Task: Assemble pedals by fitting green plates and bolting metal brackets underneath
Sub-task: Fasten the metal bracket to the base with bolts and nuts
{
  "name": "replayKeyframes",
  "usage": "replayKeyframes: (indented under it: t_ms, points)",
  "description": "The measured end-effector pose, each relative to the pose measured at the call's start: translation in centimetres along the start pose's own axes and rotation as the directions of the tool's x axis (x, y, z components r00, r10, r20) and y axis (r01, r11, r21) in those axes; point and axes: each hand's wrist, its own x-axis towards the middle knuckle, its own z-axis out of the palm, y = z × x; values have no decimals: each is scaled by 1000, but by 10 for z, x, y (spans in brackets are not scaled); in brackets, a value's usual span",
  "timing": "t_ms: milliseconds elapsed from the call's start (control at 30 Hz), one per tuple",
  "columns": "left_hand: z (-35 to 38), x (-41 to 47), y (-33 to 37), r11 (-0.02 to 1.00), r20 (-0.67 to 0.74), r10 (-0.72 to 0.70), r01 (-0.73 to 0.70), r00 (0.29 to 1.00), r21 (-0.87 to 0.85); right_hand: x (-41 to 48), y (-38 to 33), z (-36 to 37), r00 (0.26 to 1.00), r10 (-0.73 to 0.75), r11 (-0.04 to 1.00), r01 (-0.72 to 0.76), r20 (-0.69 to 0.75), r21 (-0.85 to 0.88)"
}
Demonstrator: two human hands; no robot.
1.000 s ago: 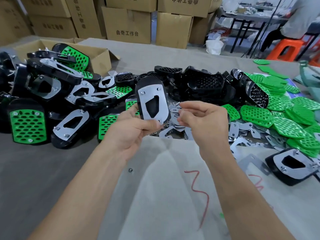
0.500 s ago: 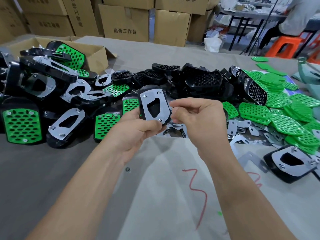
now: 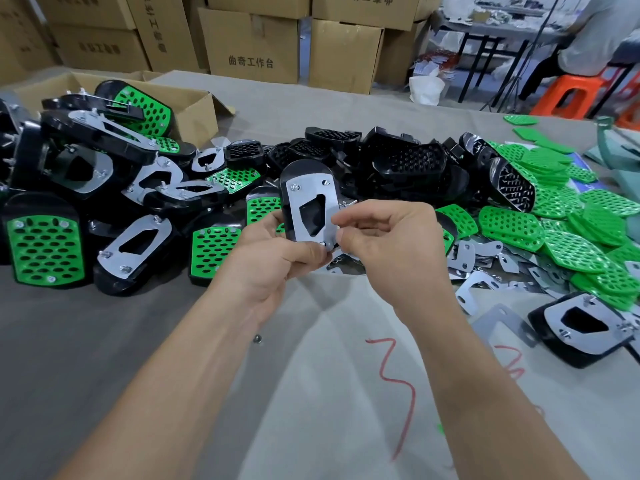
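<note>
Both hands up: left hand grips pedal from below; right hand pinches lower-right corner of bracket.

A factory assembly workshop: stacked cardboard cartons, a worktable heaped with pedal parts.

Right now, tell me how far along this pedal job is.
Done: finished pedals heaped on the left. In hand: the left hand holds a pedal underside up, bracket on, while the right hand pinches at its lower corner. Left: bare black shells, green plates and loose brackets piled on the right.
</note>
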Motion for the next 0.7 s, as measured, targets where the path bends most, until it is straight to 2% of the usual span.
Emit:
replayKeyframes:
  t_ms: [167,400,567,700]
  points:
    - [0,0,1,999,59,15,-17,998,38,-4,-1,6,999,28,999,-28,21,-19]
    - [-2,-2,6,997,178,-54,65,982,-53,-4,-2,3,1000,4,999,-5,-19,-33]
    - [2,-1,5,995,115,-68,75,991,-63,-2,-2,2,998,-9,999,11,-56,45]
    - [7,-2,2,993,71,-78,84,994,-81,-1,1,4,978,-26,998,37,-208,51]
